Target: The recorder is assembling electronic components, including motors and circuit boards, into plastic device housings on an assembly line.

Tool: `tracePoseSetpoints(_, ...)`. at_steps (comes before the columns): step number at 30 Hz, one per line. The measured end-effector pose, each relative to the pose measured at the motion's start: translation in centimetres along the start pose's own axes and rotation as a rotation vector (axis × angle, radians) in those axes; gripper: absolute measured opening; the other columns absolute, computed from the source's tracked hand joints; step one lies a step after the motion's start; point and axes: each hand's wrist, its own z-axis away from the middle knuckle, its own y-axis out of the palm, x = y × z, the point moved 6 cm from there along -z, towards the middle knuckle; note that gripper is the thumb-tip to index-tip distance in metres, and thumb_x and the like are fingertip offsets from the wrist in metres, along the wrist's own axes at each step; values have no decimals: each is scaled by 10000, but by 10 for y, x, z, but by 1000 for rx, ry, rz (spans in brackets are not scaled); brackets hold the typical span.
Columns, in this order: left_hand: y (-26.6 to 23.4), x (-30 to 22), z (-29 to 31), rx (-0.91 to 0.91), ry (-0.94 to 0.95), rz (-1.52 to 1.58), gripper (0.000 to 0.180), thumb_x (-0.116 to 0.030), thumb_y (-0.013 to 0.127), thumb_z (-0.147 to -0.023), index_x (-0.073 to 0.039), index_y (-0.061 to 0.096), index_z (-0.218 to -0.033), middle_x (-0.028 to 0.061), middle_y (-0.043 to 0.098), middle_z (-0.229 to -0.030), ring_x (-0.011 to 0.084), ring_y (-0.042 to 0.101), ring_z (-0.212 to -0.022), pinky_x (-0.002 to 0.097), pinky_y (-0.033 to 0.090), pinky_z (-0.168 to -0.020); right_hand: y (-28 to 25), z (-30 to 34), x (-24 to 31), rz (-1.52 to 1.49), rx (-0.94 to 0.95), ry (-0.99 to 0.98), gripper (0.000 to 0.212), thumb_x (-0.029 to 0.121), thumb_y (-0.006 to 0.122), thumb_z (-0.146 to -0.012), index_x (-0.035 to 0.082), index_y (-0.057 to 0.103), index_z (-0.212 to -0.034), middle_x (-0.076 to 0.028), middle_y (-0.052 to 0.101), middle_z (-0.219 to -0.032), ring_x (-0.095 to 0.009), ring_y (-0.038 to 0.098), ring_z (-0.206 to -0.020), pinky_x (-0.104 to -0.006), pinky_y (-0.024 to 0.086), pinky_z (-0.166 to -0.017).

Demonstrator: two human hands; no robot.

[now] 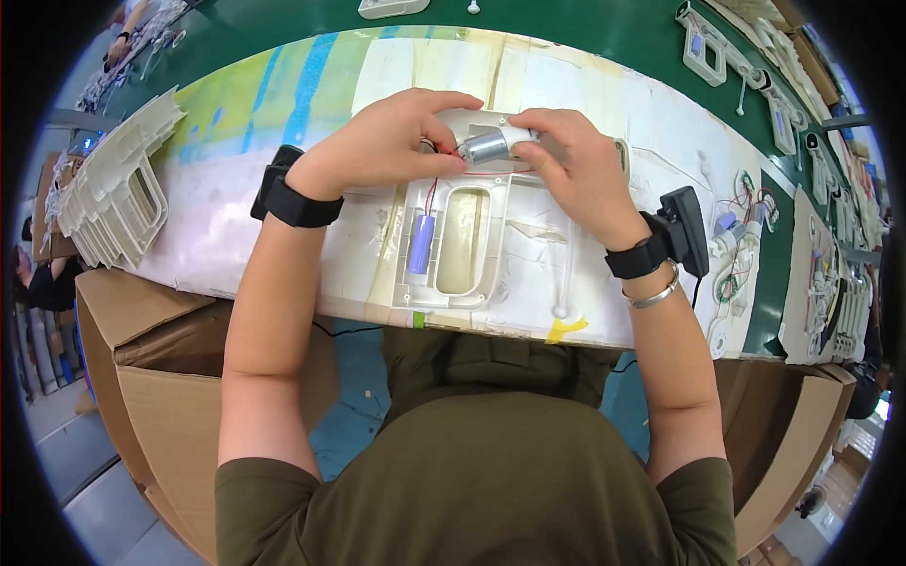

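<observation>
A silver cylindrical motor [488, 146] with a white end piece lies over the upper part of a white plastic housing half [489, 274]. My right hand [580, 160] is closed on the motor's white end, between thumb and forefinger. At the motor's other end, my left hand [392, 141] pinches the thin red wires [451, 152], its forefinger stretched above; the fingertips partly hide the wires. Below my left thumb, a purple cylindrical battery [421, 243] sits in the housing's left compartment, beside the oval handle opening, with wires running up from it.
Several white housing halves [118, 193] stand stacked at the table's left. Wired motor parts [741, 226] lie at the right. Yellow tape [566, 329] marks the near edge. Cardboard boxes [179, 396] stand below on both sides. Beyond runs a green conveyor belt [585, 28] carrying housing parts [703, 57].
</observation>
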Motion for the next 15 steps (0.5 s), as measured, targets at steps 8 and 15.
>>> tracePoseSetpoints(8, 0, 1, -4, 13, -90, -114, 134, -155, 684, -770, -27, 680, -730, 105, 514, -1326, 252, 519, -1100, 330, 445, -864, 2, 2, -12, -286, -57, 358, 248, 176, 680, -808, 44, 647, -1015, -129, 630, -894, -267, 597, -846, -346, 487, -737)
tracePoseSetpoints(15, -4, 9, 0, 37, -28, 169, 145, -141, 691, -766, -8, 667, -715, 104, 496, -1349, 243, 514, -1112, 327, 438, -867, 3, -1, -1, -7, -105, 89, 236, 182, 687, -800, 68, 655, -1005, -125, 627, -874, -258, 584, -818, -349, 481, -721)
